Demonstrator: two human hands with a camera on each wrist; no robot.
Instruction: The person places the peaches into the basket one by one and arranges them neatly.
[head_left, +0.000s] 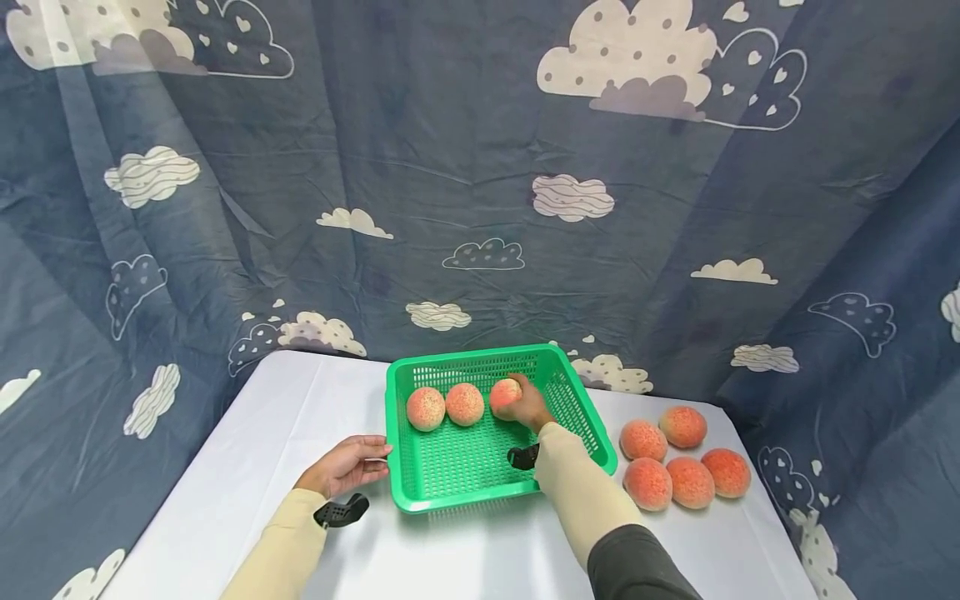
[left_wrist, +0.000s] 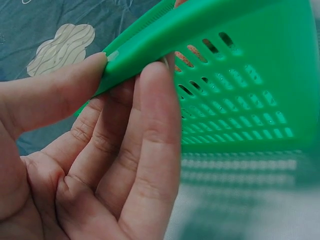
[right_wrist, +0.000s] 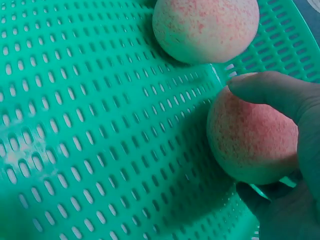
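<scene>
Right hand (head_left: 528, 406) curls round a peach (head_left: 505, 393); set it down softly in the basket (head_left: 480, 360). Left hand (head_left: 347, 465) pinches the rim, holding steady.

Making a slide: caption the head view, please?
Right hand places a speckled pink peach in a green perforated plastic basket; left hand steadies its rim.

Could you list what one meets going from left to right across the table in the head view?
Left hand at the green basket rim → two peaches in the basket → a third peach held by the right hand → five loose peaches on the white table.
</scene>
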